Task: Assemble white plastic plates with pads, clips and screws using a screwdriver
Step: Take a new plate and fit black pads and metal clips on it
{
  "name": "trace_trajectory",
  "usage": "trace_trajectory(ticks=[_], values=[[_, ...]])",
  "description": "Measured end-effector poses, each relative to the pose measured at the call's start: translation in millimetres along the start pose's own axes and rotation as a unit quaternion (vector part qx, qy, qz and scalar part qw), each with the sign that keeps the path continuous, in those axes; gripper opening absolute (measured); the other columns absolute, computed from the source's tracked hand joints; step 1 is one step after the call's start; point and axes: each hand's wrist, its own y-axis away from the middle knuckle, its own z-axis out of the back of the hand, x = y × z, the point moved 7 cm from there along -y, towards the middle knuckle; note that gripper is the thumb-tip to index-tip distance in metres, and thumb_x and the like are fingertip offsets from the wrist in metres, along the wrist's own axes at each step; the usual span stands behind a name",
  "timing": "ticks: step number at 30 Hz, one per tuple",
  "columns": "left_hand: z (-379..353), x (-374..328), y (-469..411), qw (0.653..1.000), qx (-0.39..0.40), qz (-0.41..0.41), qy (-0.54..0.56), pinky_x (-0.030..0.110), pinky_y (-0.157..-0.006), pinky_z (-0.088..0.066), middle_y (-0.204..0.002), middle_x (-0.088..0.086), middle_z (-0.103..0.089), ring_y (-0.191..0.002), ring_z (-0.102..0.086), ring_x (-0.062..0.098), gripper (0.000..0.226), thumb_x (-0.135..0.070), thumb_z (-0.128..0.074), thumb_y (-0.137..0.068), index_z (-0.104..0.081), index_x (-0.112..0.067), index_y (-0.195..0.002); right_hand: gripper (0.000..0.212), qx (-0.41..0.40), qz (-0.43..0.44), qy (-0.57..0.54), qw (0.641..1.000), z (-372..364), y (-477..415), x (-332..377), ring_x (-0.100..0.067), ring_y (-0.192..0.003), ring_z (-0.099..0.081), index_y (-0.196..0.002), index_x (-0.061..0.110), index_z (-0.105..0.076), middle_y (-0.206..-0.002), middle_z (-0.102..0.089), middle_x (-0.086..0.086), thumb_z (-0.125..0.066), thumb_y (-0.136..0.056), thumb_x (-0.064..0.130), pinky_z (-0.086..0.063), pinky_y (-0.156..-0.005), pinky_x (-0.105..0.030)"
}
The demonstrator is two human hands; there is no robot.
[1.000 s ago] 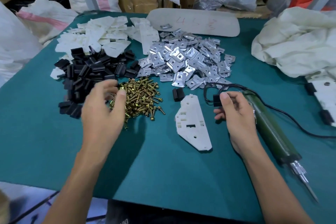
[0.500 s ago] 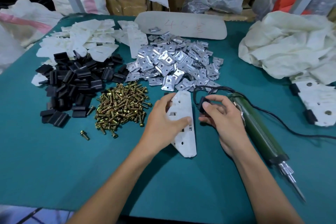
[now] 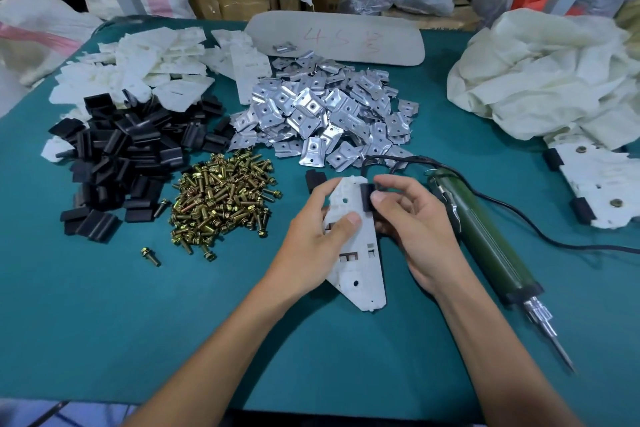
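Observation:
A white plastic plate (image 3: pixel 360 260) lies on the green table in front of me. My left hand (image 3: pixel 311 229) grips its left edge, thumb pressed on its face. My right hand (image 3: pixel 412 218) pinches a black pad (image 3: pixel 366 196) against the plate's upper right edge. Another black pad (image 3: pixel 314 179) lies just left of the plate's top. A green electric screwdriver (image 3: pixel 485 246) lies to the right of my right hand, bit pointing toward me. Piles of brass screws (image 3: pixel 221 201), black pads (image 3: pixel 128 156), metal clips (image 3: pixel 329 114) and white plates (image 3: pixel 138 62) sit behind.
A finished plate with pads and screws (image 3: pixel 602 184) lies at the right edge under a crumpled white cloth (image 3: pixel 543 80). A grey oval board (image 3: pixel 336 38) lies at the back. The screwdriver's black cable (image 3: pixel 554 239) runs off right. A stray screw (image 3: pixel 150 256) lies alone.
My left hand left the screw pile and took hold of the white plate. My right hand brought the black pad onto the plate's upper right edge.

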Motion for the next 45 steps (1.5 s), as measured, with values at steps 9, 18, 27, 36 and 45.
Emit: trace_trajectory(ticks=[9,18,27,36,45], values=[[-2,0,1,0.999,0.003,-0.018,-0.038,0.038,-0.097,-0.054,-0.124,-0.013,-0.068,-0.114,-0.065,0.008,0.047,-0.03,-0.061,-0.098,-0.046,-0.028,-0.143,0.021,-0.008,0.047,0.056,0.997,-1,1,3,-0.005,-0.088,-0.069,-0.101,0.024,-0.073,-0.089,-0.074,0.008,-0.079,-0.088,0.008,-0.055,-0.077,-0.02],[0,2,0,0.998,0.0,-0.01,-0.061,0.048,-0.102,-0.05,-0.123,-0.011,-0.068,-0.118,-0.063,0.012,0.052,-0.041,-0.06,-0.095,-0.044,-0.033,-0.144,0.026,0.017,0.043,0.061,0.997,-3,3,3,-0.009,-0.081,-0.069,-0.089,0.035,-0.073,-0.093,-0.072,0.007,-0.081,-0.087,0.011,-0.058,-0.077,-0.026],[16,-6,-4,0.963,-0.057,-0.053,-0.259,0.03,-0.103,-0.037,-0.118,-0.013,-0.059,-0.116,-0.036,0.0,0.051,-0.052,-0.041,-0.102,-0.043,-0.031,-0.149,0.02,-0.005,0.047,0.074,0.996,0,0,-2,-0.012,-0.087,-0.072,-0.096,0.034,-0.074,-0.098,-0.075,0.004,-0.083,-0.085,0.02,-0.061,-0.082,-0.031],[52,-24,-45,0.852,-0.068,-0.055,-0.516,0.034,-0.085,-0.018,-0.127,-0.009,-0.063,-0.12,-0.04,0.021,0.043,-0.039,-0.063,-0.094,-0.053,-0.033,-0.135,0.013,-0.071,0.113,0.255,0.958,2,4,6,-0.004,-0.09,-0.064,-0.102,0.04,-0.073,-0.106,-0.068,0.014,-0.072,-0.095,0.029,-0.047,-0.078,-0.009],[11,-44,-10,0.986,-0.046,-0.065,-0.149,0.005,-0.079,-0.042,-0.108,-0.024,-0.07,-0.104,-0.061,-0.006,0.036,-0.04,-0.072,-0.083,-0.066,-0.044,-0.117,0.023,0.084,-0.081,-0.075,0.99,-6,3,-2,-0.017,-0.066,-0.065,-0.103,0.018,-0.078,-0.088,-0.074,-0.009,-0.055,-0.105,0.015,-0.051,-0.05,-0.022]])
